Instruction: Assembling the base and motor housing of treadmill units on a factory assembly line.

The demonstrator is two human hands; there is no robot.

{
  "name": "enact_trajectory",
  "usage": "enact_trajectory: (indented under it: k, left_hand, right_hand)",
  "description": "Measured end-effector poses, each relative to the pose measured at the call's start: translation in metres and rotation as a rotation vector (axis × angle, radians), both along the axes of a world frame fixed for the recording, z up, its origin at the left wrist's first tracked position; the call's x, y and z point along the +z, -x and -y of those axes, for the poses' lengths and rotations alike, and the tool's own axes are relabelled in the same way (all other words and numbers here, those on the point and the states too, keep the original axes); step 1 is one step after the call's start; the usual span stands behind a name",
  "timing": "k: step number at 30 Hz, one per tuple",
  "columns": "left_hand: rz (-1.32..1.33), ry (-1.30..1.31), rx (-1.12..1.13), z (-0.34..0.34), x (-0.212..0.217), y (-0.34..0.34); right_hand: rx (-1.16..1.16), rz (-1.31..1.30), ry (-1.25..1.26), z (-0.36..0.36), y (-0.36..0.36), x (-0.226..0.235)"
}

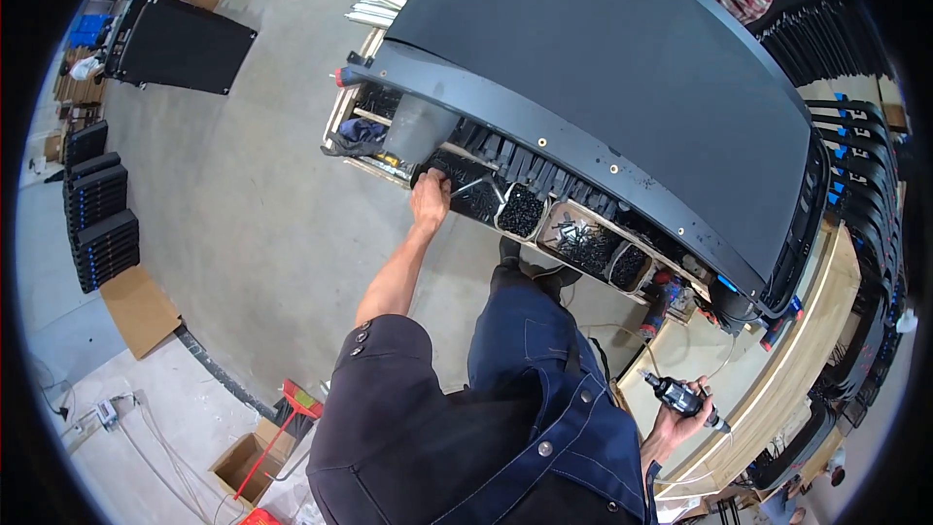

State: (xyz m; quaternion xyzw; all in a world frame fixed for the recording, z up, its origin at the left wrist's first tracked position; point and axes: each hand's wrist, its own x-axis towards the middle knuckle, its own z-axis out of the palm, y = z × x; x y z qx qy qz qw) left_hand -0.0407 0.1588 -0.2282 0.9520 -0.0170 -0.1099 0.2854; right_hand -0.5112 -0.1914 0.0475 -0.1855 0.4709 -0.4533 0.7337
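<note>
My left hand (431, 199) reaches to the left end of a parts tray, its fingers curled together over a bin of small black parts (476, 199). Whatever sits between those fingertips is hidden. Beside them a bent metal rod (474, 185) lies across the bin. Low on the right, my right hand (671, 428) is wrapped around a black power screwdriver (680, 397), whose tip points up and to the left. Above the tray stands a large dark panel (603, 68) with several brass-coloured inserts along its near edge.
Further bins hold black screws (522, 211) and mixed small fasteners (583, 238). A red-and-black tool (661, 297) rests by the tray's right end. A wooden bench (807, 350) borders the right side. Black treadmill-like frames (180, 44) and a cardboard box (248, 462) stand left.
</note>
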Motion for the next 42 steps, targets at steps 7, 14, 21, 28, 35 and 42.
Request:
enact_trajectory:
  k: [7,14,21,28,35,42]
  left_hand:
    - [0.002,-0.252,-0.442,-0.015,-0.037,-0.031]
    - [0.015,-0.054,-0.311,-0.014,-0.019,-0.025]
    - [-0.675,0.777,-0.387,0.079,0.144,0.064]
    - [-1.026,1.443,-0.207,0.150,0.257,0.176]
    - [-1.066,1.597,-0.135,0.153,0.283,0.205]
    - [-0.883,1.390,-0.201,0.166,0.293,0.202]
  right_hand:
    - [-0.012,-0.075,0.096,-0.031,-0.007,0.014]
    - [0.043,-0.184,0.206,-0.047,-0.060,0.067]
    - [0.275,0.102,0.363,-0.011,-0.154,0.084]
    - [0.435,0.436,0.265,-0.006,-0.202,0.116]
    - [0.489,0.523,0.154,0.011,-0.187,0.107]
    - [0.408,0.408,0.155,0.024,-0.192,0.100]
